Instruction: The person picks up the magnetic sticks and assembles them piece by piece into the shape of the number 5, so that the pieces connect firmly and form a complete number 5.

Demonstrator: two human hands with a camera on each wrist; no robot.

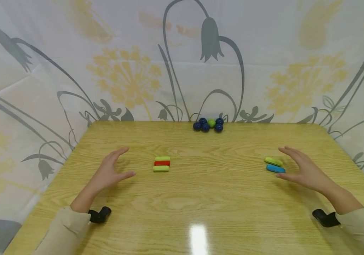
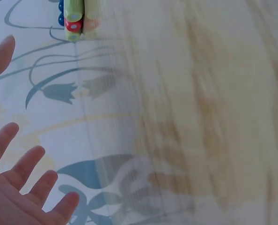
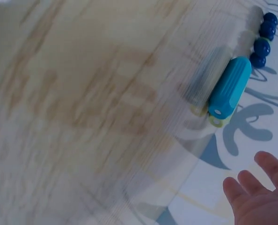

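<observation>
My left hand [image 1: 110,171] hovers over the left side of the table, fingers and thumb spread apart, holding nothing. To its right lie two yellow-green long beads [image 1: 162,159] with a red long bead [image 1: 162,163] between them; the left wrist view shows holes in their ends. On the other side, my right hand [image 1: 306,173] is likewise spread and holds nothing. Just left of it are a yellow-green long bead [image 1: 273,162] and a blue long bead [image 1: 275,169]. In the right wrist view, the fingers stand apart from the blue bead [image 3: 230,88].
At the table's back edge sits a cluster of several dark blue round beads [image 1: 205,127] with one green round bead [image 1: 212,123]. Behind the wooden table [image 1: 182,202] hangs a flower-patterned cloth [image 1: 182,81]. Black wrist devices [image 1: 100,215] show at both sleeves.
</observation>
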